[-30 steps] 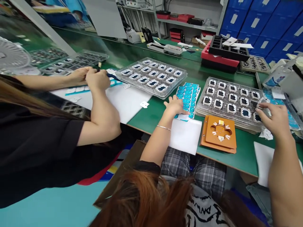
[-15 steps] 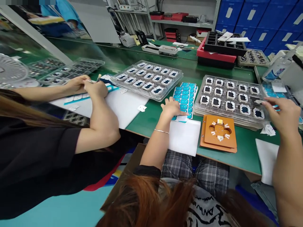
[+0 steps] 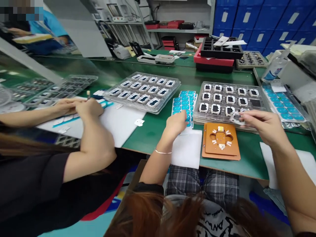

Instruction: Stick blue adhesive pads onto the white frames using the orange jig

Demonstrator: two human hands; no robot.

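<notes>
My right hand (image 3: 259,123) pinches a white frame part (image 3: 237,117) above the front edge of the right clear tray (image 3: 197,115), which holds rows of white frames with dark centres. Curled at the lower end of the blue sticker sheets (image 3: 181,102) is my left hand (image 3: 176,124); its fingertips are partly hidden, and whether they hold anything cannot be made out. Between my hands lies an orange fixture (image 3: 220,149) with a cut-out and small white pieces round it. A white sheet (image 3: 186,149) lies beside the fixture, below my left hand.
At the left, a co-worker's hands (image 3: 86,107) work over a white sheet (image 3: 112,130). Another filled tray (image 3: 170,98) stands in the middle. Behind are stacked red and black trays (image 3: 213,62) and a clear bottle (image 3: 274,69). More blue stickers (image 3: 283,107) lie at the right.
My right hand has moved left from the tray's right side, now with a white frame part raised in its fingers. My left hand's fingers have curled in. The whole view has shifted slightly.
</notes>
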